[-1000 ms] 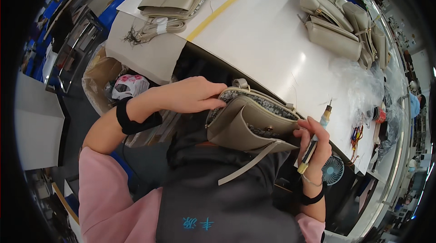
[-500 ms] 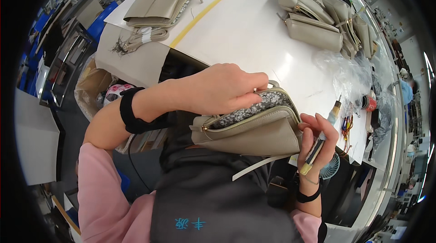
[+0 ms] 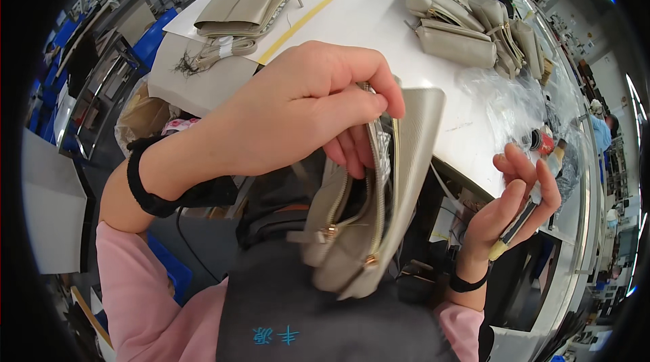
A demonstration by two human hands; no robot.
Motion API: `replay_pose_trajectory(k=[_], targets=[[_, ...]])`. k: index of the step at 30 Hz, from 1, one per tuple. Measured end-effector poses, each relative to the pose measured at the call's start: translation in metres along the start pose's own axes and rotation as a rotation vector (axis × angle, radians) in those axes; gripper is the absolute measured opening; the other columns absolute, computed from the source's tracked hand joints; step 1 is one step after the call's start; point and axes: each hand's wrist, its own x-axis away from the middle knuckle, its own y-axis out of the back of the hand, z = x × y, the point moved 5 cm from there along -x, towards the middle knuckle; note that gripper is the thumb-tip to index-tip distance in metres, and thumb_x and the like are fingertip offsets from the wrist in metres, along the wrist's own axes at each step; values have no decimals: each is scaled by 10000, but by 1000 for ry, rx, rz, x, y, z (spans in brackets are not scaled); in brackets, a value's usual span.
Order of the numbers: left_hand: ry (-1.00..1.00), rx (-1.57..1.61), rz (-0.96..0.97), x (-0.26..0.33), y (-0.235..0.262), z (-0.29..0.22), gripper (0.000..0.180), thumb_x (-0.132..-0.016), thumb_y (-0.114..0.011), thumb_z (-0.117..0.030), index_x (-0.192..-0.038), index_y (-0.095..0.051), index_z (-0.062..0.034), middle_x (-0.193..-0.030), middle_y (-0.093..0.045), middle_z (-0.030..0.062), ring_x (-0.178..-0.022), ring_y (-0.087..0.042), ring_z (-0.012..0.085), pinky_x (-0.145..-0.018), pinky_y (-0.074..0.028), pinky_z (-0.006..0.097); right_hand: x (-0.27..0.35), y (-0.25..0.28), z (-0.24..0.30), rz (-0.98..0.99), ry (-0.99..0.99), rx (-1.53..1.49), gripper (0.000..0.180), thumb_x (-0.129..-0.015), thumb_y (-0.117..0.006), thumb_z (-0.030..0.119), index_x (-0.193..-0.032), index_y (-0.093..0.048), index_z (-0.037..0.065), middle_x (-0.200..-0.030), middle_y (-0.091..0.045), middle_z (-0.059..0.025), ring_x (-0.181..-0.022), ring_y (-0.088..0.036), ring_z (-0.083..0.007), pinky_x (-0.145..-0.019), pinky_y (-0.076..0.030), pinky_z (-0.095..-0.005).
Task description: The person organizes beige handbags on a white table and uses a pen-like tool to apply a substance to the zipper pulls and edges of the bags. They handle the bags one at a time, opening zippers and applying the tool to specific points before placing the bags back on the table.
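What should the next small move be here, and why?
Probably bring the right hand in to steady the bag from below: only the left hand grips it, it hangs steeply tilted, and the right hand, holding a pen-like tool, is apart from it.

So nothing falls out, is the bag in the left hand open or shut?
The bag is open: above the gold zip pulls, the rows of teeth spread apart. How full it is, I cannot tell.
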Motion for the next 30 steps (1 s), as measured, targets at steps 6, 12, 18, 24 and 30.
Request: replay_pose_trajectory(k=[6,12,18,24,30], targets=[[85,69,-11,8,-19,30,231,-966,-462,-185,-1053,-545,12,-958,-681,141,-870,-693,192,-697,-542,247,20,-7,16,173,109,-84,327,-851,-619,36,-1132,-462,-18,-1012,-654,-211,-807,-656,-220,-760,-526,-314],[157,-60,-12,-12,-10,73,205,-966,-479,-159,-1065,-529,13,-980,-680,155,-860,-686,170,-697,-538,247,45,-24,-20,264,-19,102,366,-745,-736,-27,-1075,-587,33,-928,-691,-83,-750,-651,-151,-686,-511,-249],[-280,-910,-181,-32,9,57,106,-904,-571,-129,-910,-584,-24,-759,-636,77,-624,-596,182,-581,-468,299,58,-39,-46,326,-63,210,348,-727,-751,2,-1039,-609,63,-869,-679,-64,-720,-646,-178,-646,-517,-266],[-700,-1164,-223,-44,8,51,131,-861,-610,-133,-800,-554,-31,-692,-540,90,-602,-507,248,-569,-400,328,57,-62,-54,366,-22,221,347,-705,-763,5,-1013,-621,73,-840,-658,-64,-692,-620,-208,-613,-504,-290],[-45,-546,54,-61,27,77,151,-919,-562,-150,-839,-543,-23,-706,-502,-5,-634,-417,84,-571,-347,247,38,-55,-60,295,-22,169,375,-707,-754,-22,-1045,-609,50,-884,-674,-89,-719,-628,-227,-642,-502,-284]])
